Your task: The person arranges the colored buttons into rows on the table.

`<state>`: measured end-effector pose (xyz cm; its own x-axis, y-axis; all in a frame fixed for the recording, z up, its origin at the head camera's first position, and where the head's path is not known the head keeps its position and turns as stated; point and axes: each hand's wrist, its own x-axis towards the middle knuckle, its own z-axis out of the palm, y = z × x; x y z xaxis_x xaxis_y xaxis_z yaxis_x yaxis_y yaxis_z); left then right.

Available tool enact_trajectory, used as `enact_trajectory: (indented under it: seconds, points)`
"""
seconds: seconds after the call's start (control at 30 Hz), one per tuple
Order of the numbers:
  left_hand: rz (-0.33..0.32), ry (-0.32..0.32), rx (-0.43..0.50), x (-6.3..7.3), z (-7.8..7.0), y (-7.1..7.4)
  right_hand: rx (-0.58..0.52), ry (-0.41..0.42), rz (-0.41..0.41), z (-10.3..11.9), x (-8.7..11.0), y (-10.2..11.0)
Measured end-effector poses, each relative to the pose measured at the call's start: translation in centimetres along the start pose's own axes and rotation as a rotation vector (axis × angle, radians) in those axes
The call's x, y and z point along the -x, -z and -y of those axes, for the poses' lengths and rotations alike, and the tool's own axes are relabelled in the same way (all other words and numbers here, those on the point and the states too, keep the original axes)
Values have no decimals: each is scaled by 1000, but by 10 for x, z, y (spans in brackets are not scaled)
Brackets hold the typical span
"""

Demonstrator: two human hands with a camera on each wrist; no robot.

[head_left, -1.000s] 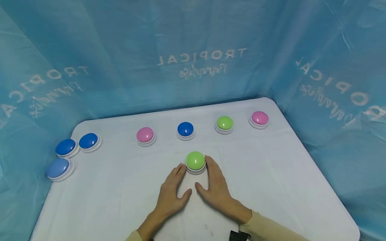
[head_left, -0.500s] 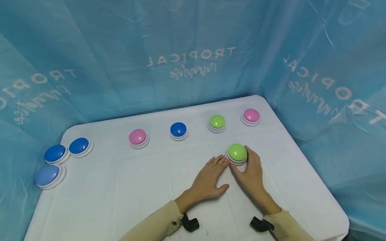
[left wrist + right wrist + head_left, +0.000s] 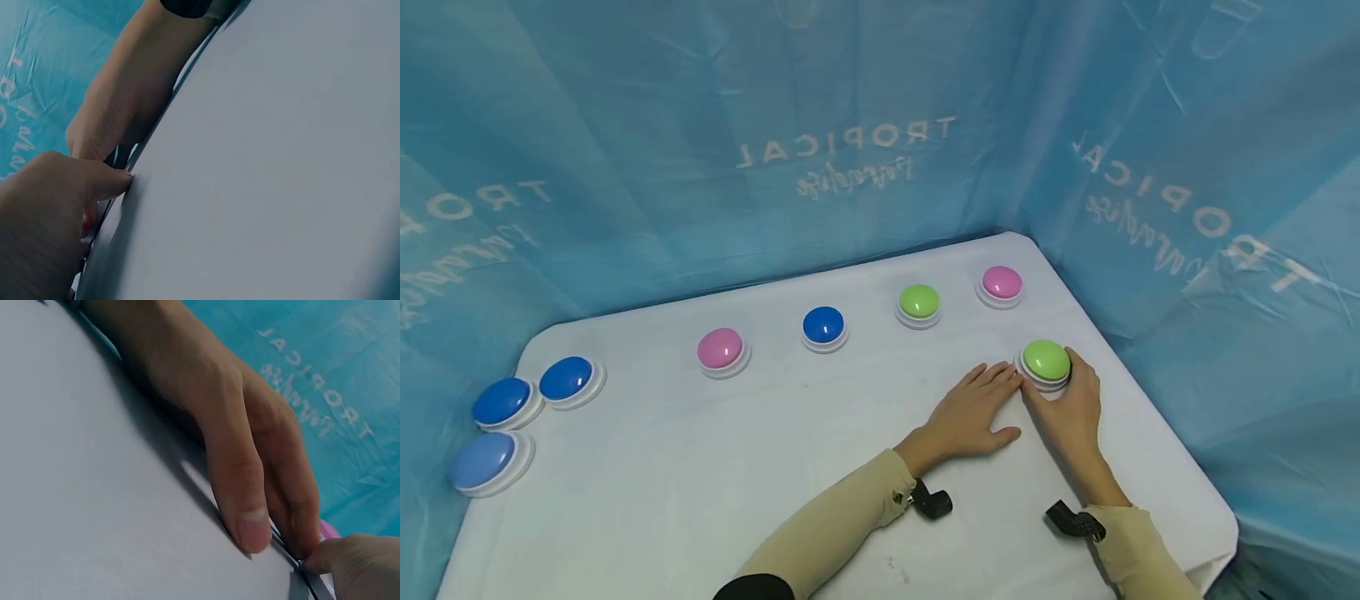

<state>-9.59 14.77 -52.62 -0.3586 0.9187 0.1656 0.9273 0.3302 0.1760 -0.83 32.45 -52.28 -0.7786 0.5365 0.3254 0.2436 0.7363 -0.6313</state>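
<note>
A green dome button point(image 3: 1047, 361) on a round white base sits at the right side of the table. My right hand point(image 3: 1075, 417) grips its base, thumb at the near left and fingers along the right side. My left hand point(image 3: 967, 414) lies flat with straight fingers, its fingertips at the left edge of the base. In the left wrist view the left hand point(image 3: 47, 215) shows its thumb, and the right hand point(image 3: 115, 115) is beyond. The right wrist view has the left hand point(image 3: 225, 425) in the middle and the right thumb point(image 3: 362, 562) at lower right; the green button is hidden there.
Along the back stand a pink button point(image 3: 720, 348), a blue button point(image 3: 823, 325), another green button point(image 3: 919, 302) and another pink button point(image 3: 1002, 283). Three blue buttons point(image 3: 567, 379) cluster at the far left. Blue printed curtains point(image 3: 820, 208) surround the white table point(image 3: 737, 467).
The green button has slid from the middle to the right side of the table, with both hands moving along. My right thumb has come in against its base. The camera view has shifted rightward.
</note>
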Motion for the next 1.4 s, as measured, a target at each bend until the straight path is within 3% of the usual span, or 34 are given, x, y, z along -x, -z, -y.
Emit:
enact_trajectory:
  seconds: [0.2,0.6,0.73,0.9,0.97,1.07,1.23,1.4]
  points:
    - [0,15,7,-7,6,2,-17,-1,-7,3,-7,-3]
    - [-48,39,68,2,15,8,-24,26,-18,11,-10,-14]
    - [-45,52,80,10,17,11,-56,138,-108,21,-10,-19]
    - [-83,34,85,32,17,13,-133,404,-191,43,0,-30]
    - [-114,18,87,41,16,13,-169,505,-152,52,9,-37]
    - [-136,27,99,56,15,14,-223,597,-9,65,23,-50]
    - [-164,119,135,90,16,15,-282,620,214,87,45,-69]
    - [-221,224,232,133,17,14,-311,725,294,109,62,-91]
